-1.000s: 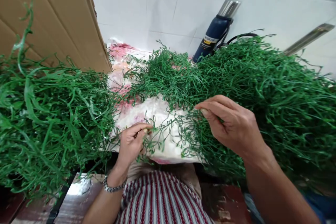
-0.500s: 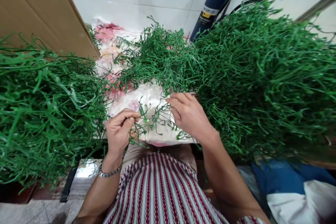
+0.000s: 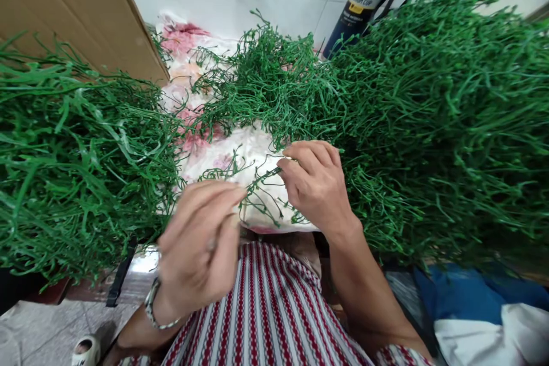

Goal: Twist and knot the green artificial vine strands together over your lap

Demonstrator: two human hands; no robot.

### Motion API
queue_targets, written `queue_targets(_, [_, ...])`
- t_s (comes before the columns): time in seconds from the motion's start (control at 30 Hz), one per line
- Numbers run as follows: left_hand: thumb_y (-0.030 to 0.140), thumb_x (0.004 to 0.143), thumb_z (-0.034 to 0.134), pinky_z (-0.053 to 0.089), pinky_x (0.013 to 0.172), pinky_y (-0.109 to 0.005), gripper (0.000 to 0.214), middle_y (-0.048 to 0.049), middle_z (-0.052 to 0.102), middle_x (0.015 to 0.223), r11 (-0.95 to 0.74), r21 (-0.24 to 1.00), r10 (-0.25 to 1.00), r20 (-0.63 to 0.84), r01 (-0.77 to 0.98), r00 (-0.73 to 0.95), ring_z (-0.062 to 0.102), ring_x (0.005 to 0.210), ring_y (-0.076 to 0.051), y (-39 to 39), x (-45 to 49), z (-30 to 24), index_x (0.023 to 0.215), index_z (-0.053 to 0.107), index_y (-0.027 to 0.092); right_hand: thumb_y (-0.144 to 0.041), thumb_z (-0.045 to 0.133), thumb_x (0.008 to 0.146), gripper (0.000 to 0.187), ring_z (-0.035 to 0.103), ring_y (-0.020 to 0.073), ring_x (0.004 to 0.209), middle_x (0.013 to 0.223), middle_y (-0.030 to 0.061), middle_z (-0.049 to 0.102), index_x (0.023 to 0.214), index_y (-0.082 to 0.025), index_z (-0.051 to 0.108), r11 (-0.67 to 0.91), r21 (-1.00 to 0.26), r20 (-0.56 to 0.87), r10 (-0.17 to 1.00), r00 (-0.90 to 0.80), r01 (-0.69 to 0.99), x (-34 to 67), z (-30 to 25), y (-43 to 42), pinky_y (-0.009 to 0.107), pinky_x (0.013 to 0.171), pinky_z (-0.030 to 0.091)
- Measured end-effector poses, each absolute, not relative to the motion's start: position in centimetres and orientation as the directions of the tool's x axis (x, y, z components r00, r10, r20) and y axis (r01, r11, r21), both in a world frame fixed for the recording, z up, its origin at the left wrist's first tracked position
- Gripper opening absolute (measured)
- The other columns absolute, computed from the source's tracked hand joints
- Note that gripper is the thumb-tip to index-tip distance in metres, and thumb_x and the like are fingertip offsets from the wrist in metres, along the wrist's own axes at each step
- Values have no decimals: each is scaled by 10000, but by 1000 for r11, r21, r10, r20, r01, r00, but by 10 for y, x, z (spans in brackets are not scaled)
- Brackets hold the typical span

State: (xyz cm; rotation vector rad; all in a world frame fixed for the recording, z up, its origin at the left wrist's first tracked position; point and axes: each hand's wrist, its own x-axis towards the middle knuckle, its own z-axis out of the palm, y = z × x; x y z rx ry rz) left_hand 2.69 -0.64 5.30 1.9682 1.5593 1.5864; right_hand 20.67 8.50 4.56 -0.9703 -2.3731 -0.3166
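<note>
My right hand (image 3: 315,183) pinches a thin branching green plastic-looking sprig (image 3: 262,178) over the floral cloth (image 3: 266,214). Its fingers are closed around one end. Slightly blurred and raised nearer to the camera, my left hand (image 3: 199,243) has its fingertips drawn together at the sprig's other end. The exact contact there is partly hidden by the fingers. A few more thin green stems (image 3: 234,167) lie loose on the cloth just beyond my left hand.
Large heaps of green stems rise on the left (image 3: 77,154) and right (image 3: 450,143), with a smaller pile (image 3: 283,80) ahead. A cardboard box (image 3: 81,11) stands at the back left. A dark blue vacuum bottle (image 3: 364,6) leans by the tiled wall. Blue and white fabric (image 3: 467,303) lies lower right.
My left hand has risen toward the camera and turned, its fingertips moving right along the sprig. My right hand has shifted slightly right, and its fingers have curled in more.
</note>
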Motion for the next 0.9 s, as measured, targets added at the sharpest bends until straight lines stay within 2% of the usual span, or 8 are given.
queue_targets(0.07, [76, 768, 513, 443, 867, -379, 346, -73, 628, 1008, -430, 605, 841, 539, 670, 53, 558, 958, -205, 6, 36, 57, 1099, 569, 160, -115, 485, 829, 148, 531, 179, 1009, 924, 29, 641, 829, -199, 607, 754, 10, 629, 506, -590, 657, 203, 48, 82, 369, 927, 387])
queue_targets(0.13, [117, 809, 470, 441, 814, -372, 222, -89, 636, 915, -351, 561, 900, 424, 749, 104, 559, 898, -213, 22, 42, 52, 989, 599, 130, -124, 507, 822, 135, 533, 173, 1028, 934, 21, 640, 839, -214, 606, 789, 11, 676, 447, -586, 614, 200, 46, 79, 369, 940, 398])
queue_targets(0.2, [113, 823, 431, 441, 708, -320, 187, -57, 628, 786, -293, 616, 943, 312, 731, 115, 562, 761, -177, 33, 43, 44, 851, 613, 146, -125, 530, 809, 149, 528, 178, 1063, 979, 27, 638, 893, -220, 607, 802, 6, 716, 414, -563, 597, 199, 41, 77, 377, 958, 403])
queue_targets(0.27, [110, 820, 434, 433, 667, -282, 177, -34, 619, 748, -266, 720, 954, 291, 641, 70, 559, 709, -149, 35, 44, 36, 798, 602, 158, -119, 543, 798, 218, 523, 184, 1091, 1027, 39, 635, 987, -215, 593, 803, -7, 742, 404, -535, 596, 198, 34, 76, 388, 984, 399])
queue_targets(0.33, [114, 807, 462, 435, 684, -263, 144, -26, 625, 787, -261, 803, 955, 296, 537, 22, 566, 735, -138, 33, 45, 31, 835, 592, 167, -122, 551, 792, 297, 527, 183, 1095, 1044, 45, 635, 1077, -204, 560, 799, -24, 764, 402, -504, 600, 197, 26, 75, 398, 1010, 388])
queue_targets(0.57, [120, 747, 544, 401, 732, -243, 101, -2, 572, 806, -117, 952, 988, 141, 283, -65, 520, 784, -128, 29, 48, 20, 826, 545, 182, -206, 610, 754, 563, 454, 256, 1190, 1187, 120, 551, 1273, -143, 401, 751, -151, 821, 458, -342, 642, 193, 8, 72, 474, 1034, 364])
queue_targets(0.8, [203, 776, 570, 354, 570, -198, 98, 31, 436, 704, -73, 995, 985, 62, -66, -162, 422, 615, -82, 26, 54, 5, 797, 477, 178, -277, 577, 773, 527, 475, 265, 1167, 1191, 114, 543, 1262, -180, 406, 729, -296, 773, 562, -294, 617, 192, 0, 68, 503, 1013, 368])
queue_targets(0.9, [242, 774, 587, 350, 540, -195, 130, 31, 428, 694, -101, 986, 973, 69, -135, -221, 420, 591, -78, 26, 53, -2, 794, 476, 178, -249, 590, 762, 456, 524, 252, 1099, 1124, 111, 579, 1196, -173, 471, 729, -385, 714, 624, -317, 566, 197, 5, 64, 486, 981, 403])
